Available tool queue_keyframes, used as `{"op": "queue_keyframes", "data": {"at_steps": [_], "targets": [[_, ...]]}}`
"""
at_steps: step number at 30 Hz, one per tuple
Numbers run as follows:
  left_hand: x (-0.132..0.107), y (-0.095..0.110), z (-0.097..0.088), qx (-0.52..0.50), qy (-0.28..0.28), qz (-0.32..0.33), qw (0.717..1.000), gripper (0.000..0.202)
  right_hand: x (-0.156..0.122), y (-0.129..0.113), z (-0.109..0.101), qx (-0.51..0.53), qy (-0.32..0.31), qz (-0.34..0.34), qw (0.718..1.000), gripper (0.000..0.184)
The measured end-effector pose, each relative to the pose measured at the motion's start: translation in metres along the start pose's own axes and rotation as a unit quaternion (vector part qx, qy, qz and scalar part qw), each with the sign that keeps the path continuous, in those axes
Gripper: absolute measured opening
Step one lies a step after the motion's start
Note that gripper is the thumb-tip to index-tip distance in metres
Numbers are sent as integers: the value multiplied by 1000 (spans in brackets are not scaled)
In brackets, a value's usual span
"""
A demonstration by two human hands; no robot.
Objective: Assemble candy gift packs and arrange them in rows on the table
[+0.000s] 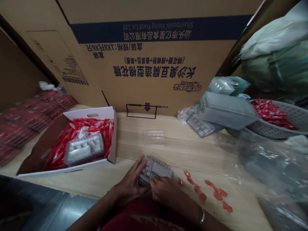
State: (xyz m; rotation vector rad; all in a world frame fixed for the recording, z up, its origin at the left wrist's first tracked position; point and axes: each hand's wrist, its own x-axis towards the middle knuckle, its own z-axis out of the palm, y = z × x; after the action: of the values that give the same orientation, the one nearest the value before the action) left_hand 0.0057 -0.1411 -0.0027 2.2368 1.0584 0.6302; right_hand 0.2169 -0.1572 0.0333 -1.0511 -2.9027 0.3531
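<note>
In the head view a stack of clear grey plastic trays (157, 168) with moulded compartments sits tilted at the table's near edge, close to my body. My left hand (132, 179) grips its left end, thumb below and fingers along the side. My right hand (162, 189) is closed at the stack's near edge, its curled fingers pinching there; the fingertips are partly hidden. Just right of the stack, several small red sachets (197, 189) lie scattered on the wooden table. Farther back, a single clear tray (155, 137) lies flat.
At left stands a white cardboard box (114, 134) of red-wrapped pieces with plastic trays on top. Red packs (29, 118) are stacked beyond it. A large carton (149, 77) walls off the back. At right are a grey bin (228, 109), a basket (295, 117) of red sachets and plastic bags (262, 163).
</note>
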Motion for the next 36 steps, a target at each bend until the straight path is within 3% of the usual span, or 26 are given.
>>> {"op": "queue_keyframes", "data": {"at_steps": [6, 10, 13, 14, 16, 17, 18, 20, 22, 24, 25, 27, 29, 33, 36], "targets": [[5, 25, -12, 25, -20, -65, 997, 87, 2, 5, -30, 114, -29, 28, 993, 10], [26, 30, -25, 61, -42, -110, 991, 43, 4, 17, -53, 268, -51, 82, 958, 12], [41, 29, -35, 35, -35, -102, 994, 30, -5, 30, -70, 383, -6, 116, 916, 9], [44, 28, -38, 11, -30, -100, 994, 31, -10, 34, -74, 408, 16, 118, 905, 16], [50, 27, -43, -56, -15, -121, 991, 31, -21, 42, -78, 431, 57, 112, 893, 49], [53, 26, -44, -90, -11, -145, 985, 29, -25, 46, -76, 430, 81, 110, 892, 55], [54, 26, -45, -117, -7, -171, 978, 29, -28, 49, -72, 424, 109, 117, 891, 49], [56, 25, -42, -145, 5, -205, 968, 44, -29, 54, -59, 419, 171, 153, 879, 27], [55, 25, -35, -141, 24, -203, 969, 79, -26, 58, -45, 432, 235, 193, 849, 23], [48, 25, -24, -110, 39, -190, 975, 109, -22, 64, -35, 471, 291, 230, 801, 24], [43, 25, -17, -90, 34, -187, 978, 112, -20, 69, -33, 495, 319, 244, 770, 26], [31, 22, -6, -56, 12, -175, 983, 99, -21, 85, -34, 526, 373, 268, 716, 36], [21, 19, 2, -34, -14, -155, 987, 78, -24, 111, -39, 513, 408, 310, 689, 47], [15, 21, 3, 4, -36, -159, 987, 64, -24, 176, -42, 455, 379, 432, 680, 43], [24, 26, -3, 21, -32, -168, 985, 58, -16, 210, -39, 422, 363, 454, 696, 36]]}}
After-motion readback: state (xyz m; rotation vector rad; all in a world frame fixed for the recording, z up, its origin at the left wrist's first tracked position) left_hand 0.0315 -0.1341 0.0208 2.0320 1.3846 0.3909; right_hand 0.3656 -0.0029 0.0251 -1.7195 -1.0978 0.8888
